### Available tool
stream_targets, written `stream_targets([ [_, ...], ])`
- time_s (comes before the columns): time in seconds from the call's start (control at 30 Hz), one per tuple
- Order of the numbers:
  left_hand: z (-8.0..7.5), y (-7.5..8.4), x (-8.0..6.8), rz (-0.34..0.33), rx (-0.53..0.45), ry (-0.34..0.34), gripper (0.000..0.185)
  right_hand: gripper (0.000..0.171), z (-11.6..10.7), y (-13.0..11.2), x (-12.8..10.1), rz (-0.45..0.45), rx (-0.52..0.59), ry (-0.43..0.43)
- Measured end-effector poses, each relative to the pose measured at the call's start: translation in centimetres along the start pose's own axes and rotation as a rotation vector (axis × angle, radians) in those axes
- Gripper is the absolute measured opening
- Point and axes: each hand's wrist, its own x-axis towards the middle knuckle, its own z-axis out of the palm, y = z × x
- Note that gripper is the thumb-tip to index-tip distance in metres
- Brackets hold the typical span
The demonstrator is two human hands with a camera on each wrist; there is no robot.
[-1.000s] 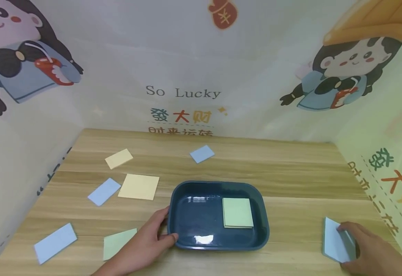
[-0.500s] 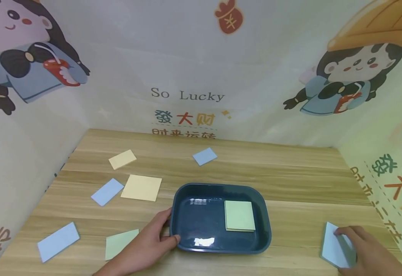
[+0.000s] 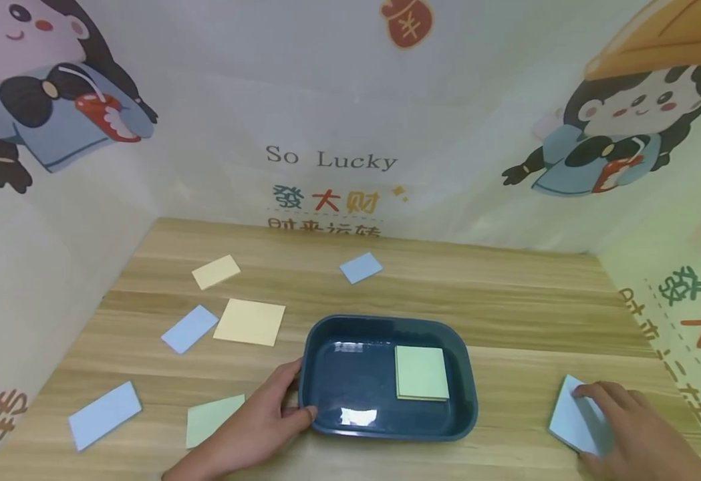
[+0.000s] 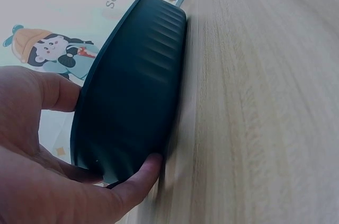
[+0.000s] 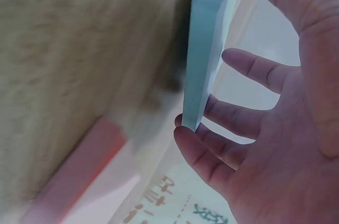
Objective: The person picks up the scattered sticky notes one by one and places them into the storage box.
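One green pad (image 3: 422, 373) lies in the dark blue tray (image 3: 320, 347) in the head view, toward its right side; judged from how things lie, the gathering of pads is barely begun. Your left hand (image 3: 254, 427) grips the tray's near left corner, thumb over the rim and fingers curled under the wall. Your right hand (image 3: 621, 427) rests on the blue pad (image 3: 569, 421) at the near right of the table (image 3: 506, 300), fingers curled over its top edge and tilting it up off the wood. Count the rest: six pads lie loose on the left and far side, namely three blue ones (near left (image 3: 105, 414), mid left (image 3: 189, 329), far centre (image 3: 360, 267)), two yellow ones (a large square (image 3: 249, 322) and a small one (image 3: 216, 272) beyond it), and one green sheet (image 3: 208, 419) just beside your left wrist. That makes eight pads in all: one in the tray, one in hand, six untouched.

Left wrist view: one tray wall (image 4: 137, 97) fills the frame; your thumb and fingers (image 4: 132, 181) clamp its corner, and the tray sits flat on the table.

Right wrist view: one blue pad (image 5: 204, 60) stands on edge, pinched between your thumb above and fingertips (image 5: 196, 144) below; the remaining fingers are spread loosely.
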Motion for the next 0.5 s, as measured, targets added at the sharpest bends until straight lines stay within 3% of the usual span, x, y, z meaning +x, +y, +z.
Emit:
stream_targets([
  [0.13,-0.1,0.2,0.0,-0.01,0.011,-0.001,0.076,0.087,-0.7,-0.7,0.8,-0.03,-0.005,0.011],
  [0.37,0.0,0.3,0.1,-0.018,0.011,-0.001,0.076,0.085,-1.6,-2.9,2.9,-0.139,-0.008,0.136],
  [0.5,0.1,0.3,0.1,-0.021,0.003,-0.004,0.076,0.086,-2.3,-4.3,4.1,-0.197,-0.009,0.167],
])
